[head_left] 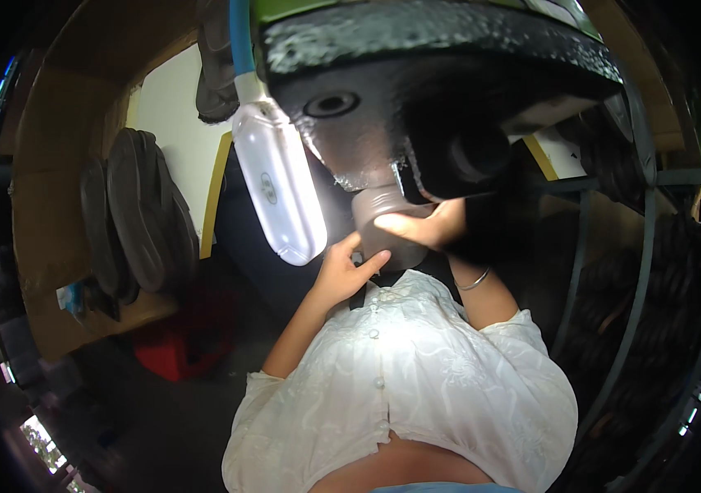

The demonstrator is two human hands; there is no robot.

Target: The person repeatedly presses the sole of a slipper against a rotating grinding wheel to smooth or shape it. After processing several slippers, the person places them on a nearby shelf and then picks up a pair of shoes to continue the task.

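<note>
A grey-brown piece with a ridged end, which looks like a shoe sole (383, 205), is held under the head of a dark machine (350, 90). My left hand (345, 271) closes on its near left edge, thumb on top and the other fingers mostly hidden. My right hand (428, 227) grips it from the right, its thumb lying across the upper face. Part of that hand is lost in shadow behind the machine. The machine's head hides the sole's far end, so I cannot tell whether they touch.
A lit lamp (281, 181) hangs left of the machine head. Grey soles (145, 209) stand in a cardboard box (55, 181) at left, above a red stool-like object (171, 349). On the right is a metal rack (645, 263) with dark items.
</note>
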